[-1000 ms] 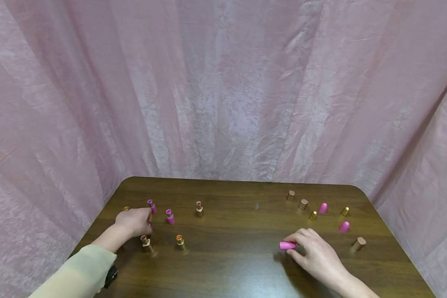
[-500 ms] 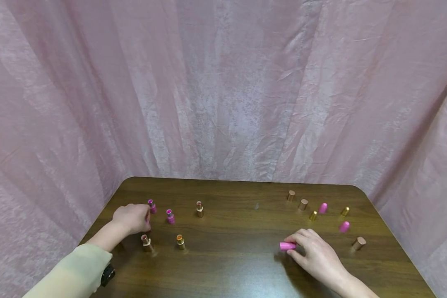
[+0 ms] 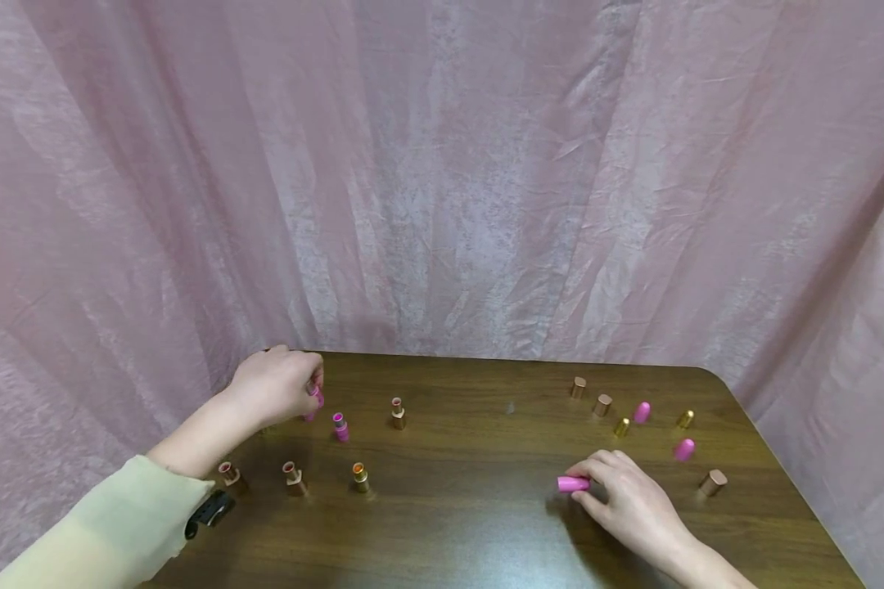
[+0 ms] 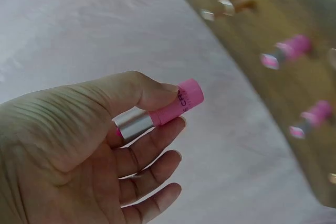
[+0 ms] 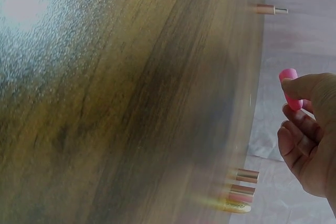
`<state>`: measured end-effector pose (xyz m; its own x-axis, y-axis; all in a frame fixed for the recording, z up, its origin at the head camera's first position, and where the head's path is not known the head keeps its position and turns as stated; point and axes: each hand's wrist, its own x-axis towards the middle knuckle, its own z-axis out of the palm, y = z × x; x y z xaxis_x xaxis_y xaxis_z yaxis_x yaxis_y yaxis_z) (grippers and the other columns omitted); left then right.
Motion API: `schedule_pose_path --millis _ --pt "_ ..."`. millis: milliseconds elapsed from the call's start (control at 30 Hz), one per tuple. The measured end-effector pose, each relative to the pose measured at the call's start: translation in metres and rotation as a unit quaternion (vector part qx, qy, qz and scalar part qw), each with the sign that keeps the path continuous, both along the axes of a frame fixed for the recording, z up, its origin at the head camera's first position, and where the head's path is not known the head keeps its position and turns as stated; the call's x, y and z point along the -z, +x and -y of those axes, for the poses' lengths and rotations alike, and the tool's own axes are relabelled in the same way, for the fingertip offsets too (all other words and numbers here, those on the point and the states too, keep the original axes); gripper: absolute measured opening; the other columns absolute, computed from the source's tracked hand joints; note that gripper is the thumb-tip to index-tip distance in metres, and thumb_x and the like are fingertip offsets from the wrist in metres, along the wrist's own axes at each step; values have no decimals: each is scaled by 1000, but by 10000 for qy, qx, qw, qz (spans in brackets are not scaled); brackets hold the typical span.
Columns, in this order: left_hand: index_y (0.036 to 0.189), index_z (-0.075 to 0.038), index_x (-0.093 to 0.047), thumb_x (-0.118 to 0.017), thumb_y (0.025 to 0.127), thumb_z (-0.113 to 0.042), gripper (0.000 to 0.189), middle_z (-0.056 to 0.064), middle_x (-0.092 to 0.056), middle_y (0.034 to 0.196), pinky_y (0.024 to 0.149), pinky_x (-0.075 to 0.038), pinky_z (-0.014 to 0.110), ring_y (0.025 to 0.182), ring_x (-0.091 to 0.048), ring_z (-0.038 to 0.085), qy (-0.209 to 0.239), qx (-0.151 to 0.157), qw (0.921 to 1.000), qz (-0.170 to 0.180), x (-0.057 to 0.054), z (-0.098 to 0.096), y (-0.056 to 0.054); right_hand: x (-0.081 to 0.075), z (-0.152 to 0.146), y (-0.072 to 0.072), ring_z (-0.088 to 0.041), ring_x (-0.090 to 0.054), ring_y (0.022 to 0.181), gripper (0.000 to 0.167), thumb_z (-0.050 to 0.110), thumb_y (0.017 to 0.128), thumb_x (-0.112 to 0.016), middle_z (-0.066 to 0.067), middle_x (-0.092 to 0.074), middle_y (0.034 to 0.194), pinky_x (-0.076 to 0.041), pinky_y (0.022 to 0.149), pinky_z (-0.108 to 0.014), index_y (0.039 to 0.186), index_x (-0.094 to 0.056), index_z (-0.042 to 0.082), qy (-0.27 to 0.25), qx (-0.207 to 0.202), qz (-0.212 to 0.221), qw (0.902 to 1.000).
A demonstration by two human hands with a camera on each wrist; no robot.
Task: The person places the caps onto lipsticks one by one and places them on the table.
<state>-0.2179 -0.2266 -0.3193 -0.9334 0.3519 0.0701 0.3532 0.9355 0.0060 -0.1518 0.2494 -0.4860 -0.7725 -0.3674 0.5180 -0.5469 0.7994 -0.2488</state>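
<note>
Left hand pinches a pink, silver-collared lipstick tube, right hand a smooth, cylindrical pink cap.

Pale green left sleeve, 1 black left wristband

Left hand shifts up and back, pink lipstick goes with it.
Versus half a second ago, I see it farther out, now covering the back-left corner of the table. Sleeve and black wristband rise in my head view too. The rose-gold lipstick at far left, mostly blocked before, comes into view. My head view drifts a touch: the standing lipsticks sit slightly further right.
</note>
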Motion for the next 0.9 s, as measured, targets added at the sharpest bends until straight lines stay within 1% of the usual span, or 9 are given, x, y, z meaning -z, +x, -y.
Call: schedule_pose_path --millis 67,167,233,333,533,600,700,800,900 --pt "79 -24 -63 -80 75 -20 18 -14 -59 71 66 -48 45 79 -59 23 -58 175 9998 -82 -11 -16 2 0 -1 0 -2 -58 91 36 15 69 -94 26 -63 95 -51 75 -29 96 -75 30 -1 26 -14 10000" --pt "78 -24 -62 -80 76 -19 18 -14 -59 72 66 -48 44 76 -57 23 -199 510 9981 -284 -20 -42 4 -1 -2 0 -3 -58 91 36 14 68 -94 25 -63 95 -51 76 -30 96 -75 29 3 35 -30 10000" --pt "77 -24 -62 -79 75 -18 18 -13 -59 72 64 -48 42 74 -55 22 -274 735 9961 -407 -22 -61 6 -1 -3 0 -3 -59 91 36 14 68 -94 25 -63 95 -52 76 -30 96 -75 29 6 48 -25 10000" --pt "77 -23 -61 -79 75 -18 18 -13 -58 72 64 -47 40 73 -53 20 -357 1011 9934 -414 -23 -90 7 -2 -4 0 -3 -60 92 36 14 69 -94 25 -64 95 -52 77 -31 96 -75 30 29 85 -5 10000" --pt "75 -25 -61 -78 75 -17 19 -14 -57 71 64 -47 37 74 -55 19 -443 1393 9884 -421 -20 -145 10 -2 -5 1 -4 -60 92 36 14 68 -94 25 -64 95 -52 77 -31 95 -75 29 42 104 -35 9999" --pt "74 -26 -61 -80 74 -18 20 -14 -58 71 64 -47 36 75 -56 19 -511 1523 9859 -457 -15 -159 12 -2 -5 0 -4 -60 92 36 14 68 -93 25 -64 95 -52 77 -31 95 -75 29 53 102 -50 9999" --pt "71 -26 -61 -82 72 -19 22 -13 -58 69 63 -46 35 75 -57 19 -620 1702 9825 -423 0 -174 13 -1 -5 1 -4 -60 92 35 14 69 -93 24 -65 96 -52 77 -31 96 -75 29 38 87 -32 9999" --pt "70 -27 -60 -82 72 -22 23 -13 -59 70 63 -46 33 76 -58 18 -827 1740 9809 -270 21 -184 14 0 -6 1 -3 -58 91 36 14 69 -93 25 -64 95 -51 75 -29 96 -75 30 12 88 -6 10000" --pt "70 -27 -60 -82 74 -25 22 -13 -61 72 64 -47 33 79 -59 17 -1031 1689 9802 -50 47 -192 15 1 -7 2 -1 -56 89 37 14 69 -94 25 -63 94 -50 73 -28 95 -75 31 -21 103 10 9999"
